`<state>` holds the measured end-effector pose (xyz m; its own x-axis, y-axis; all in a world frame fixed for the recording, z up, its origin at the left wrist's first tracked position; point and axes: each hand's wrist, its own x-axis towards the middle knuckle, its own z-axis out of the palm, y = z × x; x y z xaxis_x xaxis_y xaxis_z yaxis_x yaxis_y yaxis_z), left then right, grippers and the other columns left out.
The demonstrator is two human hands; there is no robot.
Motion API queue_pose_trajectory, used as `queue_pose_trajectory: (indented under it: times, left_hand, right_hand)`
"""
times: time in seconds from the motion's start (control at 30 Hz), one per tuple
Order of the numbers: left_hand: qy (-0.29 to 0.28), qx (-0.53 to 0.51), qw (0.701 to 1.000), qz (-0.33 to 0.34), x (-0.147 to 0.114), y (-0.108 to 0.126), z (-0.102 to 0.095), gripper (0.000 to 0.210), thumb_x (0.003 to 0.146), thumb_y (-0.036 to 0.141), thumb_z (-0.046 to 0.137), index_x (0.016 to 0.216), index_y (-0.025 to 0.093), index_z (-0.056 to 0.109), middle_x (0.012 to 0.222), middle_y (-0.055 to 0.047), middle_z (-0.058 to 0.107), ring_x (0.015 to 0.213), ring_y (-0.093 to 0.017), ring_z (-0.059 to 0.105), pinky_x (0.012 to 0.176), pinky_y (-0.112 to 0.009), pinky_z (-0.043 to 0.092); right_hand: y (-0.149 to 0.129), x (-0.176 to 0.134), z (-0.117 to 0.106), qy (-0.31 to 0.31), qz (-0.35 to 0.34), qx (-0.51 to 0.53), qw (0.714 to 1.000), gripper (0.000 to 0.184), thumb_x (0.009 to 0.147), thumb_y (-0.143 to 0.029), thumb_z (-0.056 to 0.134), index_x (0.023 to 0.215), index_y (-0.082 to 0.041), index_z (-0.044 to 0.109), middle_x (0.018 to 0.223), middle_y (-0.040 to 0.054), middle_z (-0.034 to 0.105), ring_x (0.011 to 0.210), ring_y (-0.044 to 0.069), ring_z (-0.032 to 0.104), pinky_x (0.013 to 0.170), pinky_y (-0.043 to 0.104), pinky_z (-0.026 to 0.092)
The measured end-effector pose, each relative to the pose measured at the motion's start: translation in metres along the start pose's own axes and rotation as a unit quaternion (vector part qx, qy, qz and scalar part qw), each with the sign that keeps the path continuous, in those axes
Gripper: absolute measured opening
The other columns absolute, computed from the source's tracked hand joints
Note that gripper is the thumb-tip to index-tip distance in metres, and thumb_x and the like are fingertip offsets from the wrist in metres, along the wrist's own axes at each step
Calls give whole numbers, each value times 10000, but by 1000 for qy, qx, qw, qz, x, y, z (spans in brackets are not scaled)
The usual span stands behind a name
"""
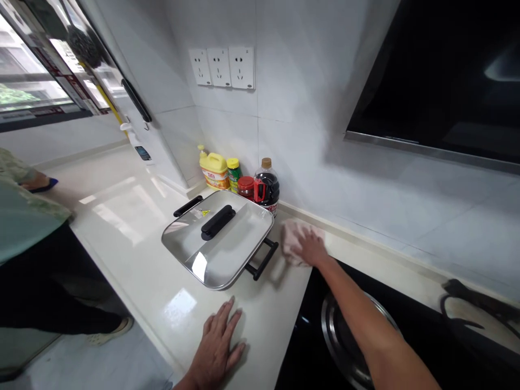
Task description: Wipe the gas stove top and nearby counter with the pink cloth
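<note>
My right hand (312, 246) presses a pale pink cloth (290, 242) onto the white countertop (162, 287), beside the wall and the back corner of the black cooktop (303, 325). Both hand and cloth are slightly blurred. Fingers spread, my left hand (219, 341) rests on the counter near its front and holds nothing. Between my hands and the wall sits a rectangular pan with a glass lid (247, 225). It has a black lid handle (218, 222) and black side handles (263, 259); the near one lies just left of the cloth.
Behind the pan stand a yellow detergent jug (214, 170), a green container (234, 174), a red-lidded jar (246, 187) and a dark sauce bottle (267, 187). A metal burner ring (331, 330) lies under my right forearm. Another person (30, 216) stands at the counter's left.
</note>
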<state>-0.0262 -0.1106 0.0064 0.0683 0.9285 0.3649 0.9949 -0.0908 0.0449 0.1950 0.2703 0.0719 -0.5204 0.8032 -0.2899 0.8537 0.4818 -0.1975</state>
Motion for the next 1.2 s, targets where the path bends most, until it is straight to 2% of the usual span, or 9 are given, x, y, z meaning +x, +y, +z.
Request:
queue_pose_trajectory:
  times: [0.1,0.2,0.4,0.6,0.77,0.9,0.93,1.1,1.2]
  left_hand:
    - [3,-5,1000,0,0,0,2,596,1001,444,552,1550,226,477,1644,-167,434,1459,-333,458,1107,-471,414]
    - [4,-12,1000,-3,1,1,4,562,1007,440,539,1523,222,508,1633,-168,446,1457,-329,455,1105,-469,404]
    - [-11,-33,999,-16,0,0,8,557,998,447,550,1513,236,525,1630,-159,452,1447,-334,458,1111,-477,402]
    - [-4,-36,999,-3,-1,-6,14,631,980,566,551,1520,242,522,1596,-166,491,1432,-341,464,1093,-478,414]
    - [7,-55,998,3,0,-10,15,647,980,578,539,1536,250,497,1572,-149,519,1431,-333,463,1097,-472,407]
    - [20,-44,999,7,2,-9,15,584,990,537,547,1489,235,540,1540,-144,555,1439,-322,463,1095,-462,408]
    - [18,-45,999,4,2,-9,15,579,987,536,554,1479,232,550,1530,-143,564,1438,-323,464,1096,-463,408]
    - [1,-50,999,-14,2,-6,16,556,989,523,556,1465,236,570,1520,-135,571,1435,-322,465,1121,-471,394]
    - [3,-37,999,-7,2,-5,16,552,989,522,559,1452,221,580,1516,-145,573,1429,-327,471,1107,-470,398]
  right_hand:
    - [17,12,-4,6,69,10,998,760,1030,-644,347,1685,-323,131,1775,112,9,1616,392,66,1252,580,152]
    - [-4,-9,15,33,87,5,996,772,1040,-592,369,1689,-254,126,1762,179,39,1605,433,90,1249,612,135]
    - [-88,-132,104,89,-42,45,994,762,992,-509,520,1658,-219,291,1765,134,85,1607,464,14,1258,716,84]
    - [-132,-228,165,62,-107,124,984,646,921,-430,631,1544,-320,502,1699,102,335,1552,461,289,1231,735,270]
    - [-116,-235,147,91,-106,312,940,487,967,-424,509,1421,-281,616,1481,124,607,1396,339,543,1208,576,417]
    - [-78,-225,118,88,-2,580,810,610,1012,-634,372,1464,-272,566,1362,114,681,1289,291,635,1124,529,503]
    - [-65,-224,112,91,13,600,795,640,996,-670,385,1477,-279,548,1386,111,663,1313,292,618,1123,529,502]
    - [-5,-230,84,270,127,410,862,673,933,-610,444,1476,-224,538,1562,170,453,1484,340,414,1200,550,421]
    - [-1,-235,72,306,95,293,901,574,988,-488,338,1438,-227,582,1561,154,451,1473,308,424,1229,521,383]
